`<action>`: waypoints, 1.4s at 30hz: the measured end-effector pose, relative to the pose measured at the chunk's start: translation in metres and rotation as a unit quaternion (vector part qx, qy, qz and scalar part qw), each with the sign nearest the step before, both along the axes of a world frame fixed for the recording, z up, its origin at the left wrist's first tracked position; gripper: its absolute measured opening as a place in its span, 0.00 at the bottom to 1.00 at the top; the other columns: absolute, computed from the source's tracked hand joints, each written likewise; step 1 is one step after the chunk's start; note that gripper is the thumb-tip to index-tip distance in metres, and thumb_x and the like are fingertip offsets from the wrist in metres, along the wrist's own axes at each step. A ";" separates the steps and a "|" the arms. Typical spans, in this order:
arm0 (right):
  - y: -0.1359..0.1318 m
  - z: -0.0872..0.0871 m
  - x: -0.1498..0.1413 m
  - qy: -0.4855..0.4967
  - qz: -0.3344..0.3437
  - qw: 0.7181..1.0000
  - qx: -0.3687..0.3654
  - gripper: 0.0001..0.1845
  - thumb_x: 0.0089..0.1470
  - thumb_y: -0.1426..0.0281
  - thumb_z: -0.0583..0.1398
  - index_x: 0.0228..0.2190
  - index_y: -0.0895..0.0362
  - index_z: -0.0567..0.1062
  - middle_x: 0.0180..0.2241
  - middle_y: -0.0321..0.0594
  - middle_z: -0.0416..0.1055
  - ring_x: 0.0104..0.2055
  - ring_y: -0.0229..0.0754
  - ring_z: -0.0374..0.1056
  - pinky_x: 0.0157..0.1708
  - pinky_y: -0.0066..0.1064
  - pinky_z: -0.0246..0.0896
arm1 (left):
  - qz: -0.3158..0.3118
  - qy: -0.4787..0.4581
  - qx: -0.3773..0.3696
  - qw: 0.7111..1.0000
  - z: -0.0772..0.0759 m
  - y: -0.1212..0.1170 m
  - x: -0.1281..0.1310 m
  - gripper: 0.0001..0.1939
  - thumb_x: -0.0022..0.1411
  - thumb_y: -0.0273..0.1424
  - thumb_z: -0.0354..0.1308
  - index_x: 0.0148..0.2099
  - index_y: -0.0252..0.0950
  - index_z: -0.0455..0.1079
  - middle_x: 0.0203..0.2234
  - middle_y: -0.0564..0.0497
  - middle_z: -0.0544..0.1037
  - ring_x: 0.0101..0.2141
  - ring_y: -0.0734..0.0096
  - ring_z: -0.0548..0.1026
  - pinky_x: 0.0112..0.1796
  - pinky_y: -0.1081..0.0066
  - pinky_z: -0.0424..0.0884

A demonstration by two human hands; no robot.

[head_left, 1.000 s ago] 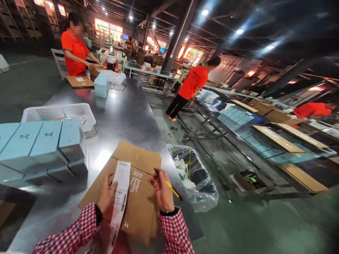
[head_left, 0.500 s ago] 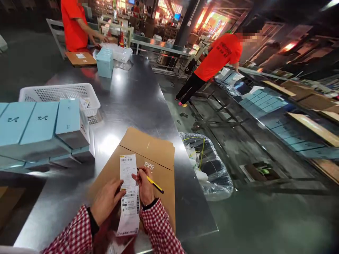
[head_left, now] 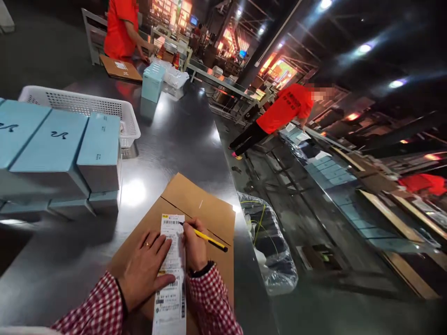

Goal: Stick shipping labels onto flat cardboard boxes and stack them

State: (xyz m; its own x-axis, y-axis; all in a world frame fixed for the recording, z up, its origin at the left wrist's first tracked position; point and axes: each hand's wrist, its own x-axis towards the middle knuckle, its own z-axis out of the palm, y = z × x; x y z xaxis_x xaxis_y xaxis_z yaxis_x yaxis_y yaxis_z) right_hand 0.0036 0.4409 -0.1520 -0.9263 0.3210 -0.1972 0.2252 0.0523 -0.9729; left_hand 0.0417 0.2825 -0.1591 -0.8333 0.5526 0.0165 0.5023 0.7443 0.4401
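A long white printed slip [head_left: 171,279] lies on a flattened brown cardboard box [head_left: 199,204] on the steel table [head_left: 181,139]. My left hand [head_left: 143,272] rests flat on the slip's left edge, fingers stretched out, thumb across the paper. My right hand [head_left: 193,246] is closed on a yellow pen [head_left: 206,238] whose tip touches the top of the slip, near its barcode. Both sleeves are red-and-white check.
Stacked light-blue boxes [head_left: 52,149] stand at the left, a white perforated basket [head_left: 84,109] behind them, another blue stack [head_left: 152,81] farther back. A clear-bagged bin [head_left: 268,242] sits off the table's right edge. People in orange shirts [head_left: 279,111] work nearby.
The slip was held up a second ago; now it lies flat on the cardboard under my left hand. My right hand has brought the pen tip onto its top. The view has tilted down.
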 end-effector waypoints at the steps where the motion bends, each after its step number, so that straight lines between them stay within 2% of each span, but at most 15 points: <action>1: -0.003 -0.004 0.000 -0.001 -0.002 0.999 0.033 0.12 0.44 0.59 0.59 0.23 0.56 0.69 0.20 0.32 0.65 0.22 0.35 0.59 0.22 0.28 0.58 | 0.002 0.006 0.007 1.000 -0.005 0.000 0.001 0.37 0.54 0.46 0.66 0.61 0.32 0.67 0.56 0.38 0.73 0.57 0.44 0.68 0.60 0.40 0.60; 4: -0.006 -0.016 0.006 0.007 0.012 0.992 0.125 0.11 0.45 0.61 0.57 0.21 0.55 0.71 0.22 0.36 0.69 0.28 0.39 0.64 0.30 0.31 0.62 | -0.003 0.051 0.030 0.998 -0.019 0.000 0.003 0.43 0.51 0.48 0.67 0.65 0.34 0.63 0.61 0.38 0.68 0.60 0.41 0.65 0.59 0.40 0.63; 7: -0.002 -0.021 0.013 0.022 0.056 0.981 0.186 0.10 0.48 0.63 0.57 0.21 0.55 0.72 0.22 0.36 0.70 0.27 0.39 0.65 0.30 0.31 0.61 | 0.008 0.080 0.046 0.996 -0.027 0.000 0.003 0.48 0.48 0.49 0.69 0.67 0.38 0.59 0.66 0.40 0.59 0.63 0.40 0.59 0.58 0.41 0.63; 9: 0.001 -0.021 0.014 0.026 0.087 0.975 0.203 0.10 0.50 0.64 0.57 0.22 0.55 0.72 0.22 0.35 0.70 0.27 0.38 0.64 0.29 0.30 0.60 | 0.018 0.060 0.048 0.997 -0.028 0.002 0.002 0.50 0.46 0.48 0.70 0.68 0.40 0.58 0.66 0.41 0.58 0.64 0.40 0.58 0.59 0.41 0.63; 12: 0.004 -0.021 0.012 0.021 0.116 0.973 0.201 0.11 0.52 0.64 0.56 0.22 0.55 0.71 0.22 0.36 0.70 0.27 0.38 0.64 0.29 0.30 0.60 | 0.021 0.010 0.046 0.999 -0.026 0.005 0.000 0.49 0.45 0.47 0.70 0.67 0.40 0.59 0.67 0.41 0.57 0.65 0.41 0.57 0.60 0.41 0.61; 16: 0.003 -0.021 0.011 0.017 0.120 0.975 0.187 0.11 0.54 0.63 0.56 0.24 0.55 0.71 0.23 0.36 0.70 0.27 0.38 0.65 0.28 0.30 0.60 | 0.017 -0.025 0.053 0.998 -0.023 0.006 -0.001 0.48 0.47 0.46 0.70 0.67 0.38 0.60 0.67 0.40 0.56 0.65 0.41 0.55 0.61 0.40 0.60; 23: 0.003 -0.018 0.011 0.027 0.127 0.962 0.238 0.12 0.54 0.64 0.56 0.24 0.56 0.72 0.23 0.36 0.71 0.26 0.37 0.65 0.28 0.29 0.61 | 0.029 -0.010 0.076 0.997 -0.028 0.006 0.002 0.48 0.46 0.44 0.70 0.67 0.39 0.59 0.68 0.40 0.54 0.66 0.43 0.54 0.62 0.42 0.58; 28: 0.002 -0.017 0.010 0.041 0.133 0.959 0.248 0.12 0.53 0.65 0.56 0.23 0.56 0.71 0.20 0.35 0.69 0.23 0.36 0.64 0.25 0.28 0.60 | 0.029 -0.015 0.056 0.998 -0.023 0.005 0.001 0.47 0.47 0.41 0.69 0.68 0.38 0.59 0.67 0.40 0.55 0.66 0.44 0.55 0.62 0.43 0.59; 42: 0.001 -0.014 0.008 0.063 0.136 0.950 0.272 0.11 0.53 0.68 0.55 0.21 0.56 0.68 0.19 0.34 0.67 0.22 0.34 0.61 0.23 0.26 0.58 | 0.018 -0.013 0.041 0.999 -0.016 0.004 -0.003 0.45 0.48 0.44 0.69 0.66 0.36 0.62 0.66 0.38 0.56 0.65 0.42 0.57 0.60 0.42 0.62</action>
State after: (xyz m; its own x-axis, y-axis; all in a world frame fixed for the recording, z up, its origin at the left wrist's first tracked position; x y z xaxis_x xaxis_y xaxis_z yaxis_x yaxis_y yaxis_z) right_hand 0.0119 0.4417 -0.1664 -0.9950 0.0879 0.0480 0.0139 0.5957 -0.8031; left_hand 0.0386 0.2867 -0.1747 -0.8533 0.5200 0.0389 0.4637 0.7226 0.5126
